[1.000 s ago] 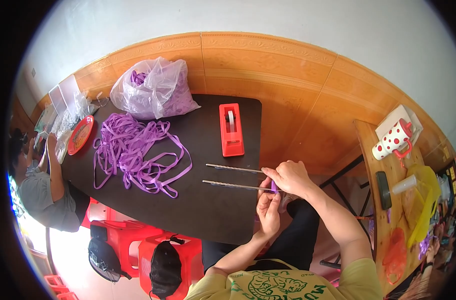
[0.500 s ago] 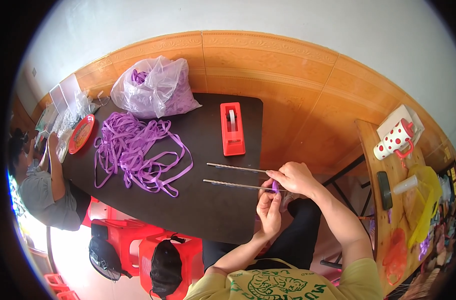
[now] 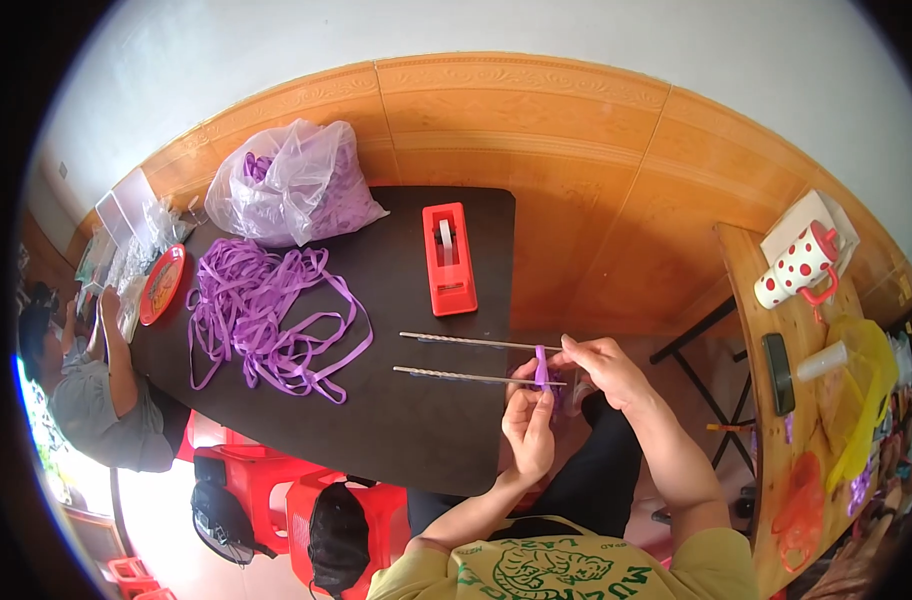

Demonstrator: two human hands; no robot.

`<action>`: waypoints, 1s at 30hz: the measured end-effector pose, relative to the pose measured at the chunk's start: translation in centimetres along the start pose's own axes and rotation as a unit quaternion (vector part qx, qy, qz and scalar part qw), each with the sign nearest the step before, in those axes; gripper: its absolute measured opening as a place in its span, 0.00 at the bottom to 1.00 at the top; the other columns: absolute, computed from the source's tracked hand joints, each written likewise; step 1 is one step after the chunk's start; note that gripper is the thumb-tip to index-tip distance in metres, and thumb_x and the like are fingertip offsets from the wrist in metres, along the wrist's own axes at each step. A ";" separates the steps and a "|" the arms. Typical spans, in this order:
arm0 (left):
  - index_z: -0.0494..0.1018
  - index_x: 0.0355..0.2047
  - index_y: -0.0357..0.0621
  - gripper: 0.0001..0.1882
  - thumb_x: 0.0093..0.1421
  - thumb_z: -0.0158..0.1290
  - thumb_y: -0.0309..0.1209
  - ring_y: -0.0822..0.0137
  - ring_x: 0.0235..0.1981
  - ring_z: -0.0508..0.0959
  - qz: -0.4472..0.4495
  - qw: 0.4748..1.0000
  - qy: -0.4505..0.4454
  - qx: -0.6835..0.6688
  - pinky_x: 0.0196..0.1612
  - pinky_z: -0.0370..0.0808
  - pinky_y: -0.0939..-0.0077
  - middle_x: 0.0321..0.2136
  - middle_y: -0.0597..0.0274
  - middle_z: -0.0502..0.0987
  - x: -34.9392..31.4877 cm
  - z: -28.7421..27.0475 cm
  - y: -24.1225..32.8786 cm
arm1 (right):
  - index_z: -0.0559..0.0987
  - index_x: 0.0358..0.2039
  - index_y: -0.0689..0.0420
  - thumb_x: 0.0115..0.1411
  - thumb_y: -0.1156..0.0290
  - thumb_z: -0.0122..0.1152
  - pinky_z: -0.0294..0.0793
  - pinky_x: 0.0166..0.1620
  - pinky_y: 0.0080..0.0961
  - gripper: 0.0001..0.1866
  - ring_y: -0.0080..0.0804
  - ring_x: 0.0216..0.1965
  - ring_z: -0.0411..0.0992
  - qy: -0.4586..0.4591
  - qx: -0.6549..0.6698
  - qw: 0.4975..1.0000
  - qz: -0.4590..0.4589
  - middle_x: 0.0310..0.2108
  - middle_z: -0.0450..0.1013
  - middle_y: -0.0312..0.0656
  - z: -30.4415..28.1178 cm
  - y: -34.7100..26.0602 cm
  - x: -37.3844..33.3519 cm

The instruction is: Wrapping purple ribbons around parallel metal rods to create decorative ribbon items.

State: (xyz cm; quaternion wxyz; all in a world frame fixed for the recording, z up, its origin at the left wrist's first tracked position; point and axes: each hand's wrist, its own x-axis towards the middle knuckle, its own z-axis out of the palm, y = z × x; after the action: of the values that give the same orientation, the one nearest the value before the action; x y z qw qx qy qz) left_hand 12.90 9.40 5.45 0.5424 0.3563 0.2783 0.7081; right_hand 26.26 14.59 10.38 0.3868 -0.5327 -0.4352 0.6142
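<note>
A narrow, flat purple ribbon (image 3: 541,362) spans two slim grey metal rods just above the left hand's (image 3: 528,432) pinch. The far rod (image 3: 476,341) ends at the right hand's (image 3: 608,372) fingertips; the near rod (image 3: 466,376) passes the pinch. Both run leftward from the grip, nearly parallel, spirally grooved toward their left ends.

Right of right grip (image 3: 611,373), on wooden tabletop (image 3: 775,455): red-dotted white tumbler (image 3: 798,264), dark oblong object (image 3: 777,373), yellow bag (image 3: 869,395), red bag (image 3: 801,505) | far left of left grip (image 3: 528,432): red plate (image 3: 180,268), person in grey (image 3: 111,418) | lower left of it: red stool (image 3: 389,520), black bag (image 3: 338,535)
</note>
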 end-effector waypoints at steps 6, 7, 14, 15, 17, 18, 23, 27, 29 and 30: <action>0.70 0.23 0.38 0.08 0.58 0.47 0.17 0.65 0.54 0.66 0.013 0.999 -0.008 0.041 0.57 0.59 0.69 0.55 0.50 0.66 0.1 0.0 0.0 | 0.80 0.35 0.68 0.63 0.53 0.55 0.69 0.44 0.22 0.25 0.25 0.37 0.73 0.008 0.003 1.000 -0.013 0.33 0.77 0.43 -0.4 1.2 0.4; 0.70 0.23 0.38 0.08 0.58 0.47 0.17 0.65 0.54 0.66 0.011 0.999 -0.008 0.043 0.57 0.59 0.69 0.55 0.50 0.66 0.2 -0.2 -0.1 | 0.80 0.36 0.68 0.63 0.54 0.55 0.70 0.44 0.22 0.24 0.25 0.37 0.73 0.003 0.032 0.999 0.011 0.34 0.77 0.42 0.0 -0.1 -0.2; 0.69 0.23 0.38 0.07 0.58 0.47 0.17 0.64 0.55 0.65 0.000 0.999 -0.009 0.049 0.59 0.58 0.68 0.55 0.50 0.65 0.1 -0.2 -0.5 | 0.78 0.41 0.61 0.61 0.66 0.58 0.67 0.33 0.16 0.13 0.19 0.34 0.72 0.053 0.122 0.989 -0.062 0.34 0.77 0.37 -1.4 3.4 -0.2; 0.69 0.23 0.38 0.07 0.58 0.47 0.17 0.64 0.55 0.65 0.003 0.998 -0.009 0.055 0.59 0.57 0.67 0.55 0.50 0.65 0.1 -0.2 -0.4 | 0.78 0.41 0.61 0.60 0.68 0.58 0.66 0.31 0.15 0.12 0.18 0.32 0.71 0.030 0.115 0.990 -0.079 0.34 0.76 0.37 -1.1 3.5 -0.5; 0.70 0.23 0.38 0.07 0.58 0.47 0.17 0.64 0.55 0.65 -0.001 0.999 -0.005 0.045 0.59 0.57 0.67 0.55 0.49 0.65 0.2 -0.1 -0.2 | 0.78 0.40 0.63 0.58 0.72 0.59 0.64 0.26 0.13 0.12 0.17 0.28 0.69 0.002 0.127 0.989 -0.078 0.34 0.76 0.37 -0.6 3.2 -0.9; 0.70 0.23 0.38 0.07 0.58 0.47 0.17 0.64 0.56 0.65 -0.007 0.999 -0.005 0.034 0.59 0.57 0.68 0.55 0.49 0.65 0.2 -0.1 0.0 | 0.78 0.40 0.63 0.58 0.72 0.59 0.64 0.26 0.13 0.12 0.17 0.28 0.69 0.002 0.128 0.989 -0.078 0.34 0.76 0.37 -0.4 3.0 -1.0; 0.70 0.24 0.38 0.07 0.58 0.47 0.18 0.64 0.55 0.65 -0.005 0.999 -0.009 0.052 0.58 0.58 0.68 0.55 0.50 0.65 0.1 -0.4 -0.2 | 0.79 0.36 0.63 0.57 0.71 0.59 0.64 0.29 0.13 0.09 0.18 0.30 0.69 0.015 0.151 0.983 -0.104 0.35 0.75 0.38 0.7 1.7 -1.7; 0.70 0.24 0.38 0.07 0.59 0.47 0.18 0.64 0.55 0.65 -0.012 0.999 -0.011 0.040 0.58 0.58 0.68 0.55 0.50 0.65 0.0 -0.3 -0.2 | 0.79 0.26 0.63 0.54 0.76 0.63 0.67 0.39 0.17 0.04 0.17 0.32 0.67 0.085 0.069 0.972 -0.206 0.40 0.73 0.41 1.3 2.8 -0.9; 0.70 0.24 0.38 0.07 0.59 0.47 0.18 0.64 0.55 0.65 -0.004 0.999 -0.014 0.051 0.58 0.58 0.68 0.55 0.50 0.65 0.1 -0.5 -0.3 | 0.78 0.25 0.63 0.54 0.78 0.63 0.66 0.37 0.15 0.03 0.16 0.31 0.67 0.078 0.089 0.974 -0.192 0.39 0.73 0.40 1.4 2.9 -0.7; 0.70 0.24 0.38 0.07 0.59 0.47 0.18 0.64 0.56 0.65 0.003 0.998 -0.017 0.059 0.58 0.58 0.68 0.55 0.50 0.65 0.1 -0.5 -0.4 | 0.78 0.25 0.63 0.54 0.80 0.62 0.65 0.35 0.14 0.02 0.15 0.30 0.66 0.073 0.109 0.975 -0.178 0.38 0.73 0.39 1.4 2.9 -0.7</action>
State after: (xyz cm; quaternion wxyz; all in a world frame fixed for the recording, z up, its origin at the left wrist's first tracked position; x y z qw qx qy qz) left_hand 12.70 9.59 4.89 0.5229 0.4008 0.3094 0.6858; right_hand 24.93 12.83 7.89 0.5761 -0.4449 -0.4240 0.5389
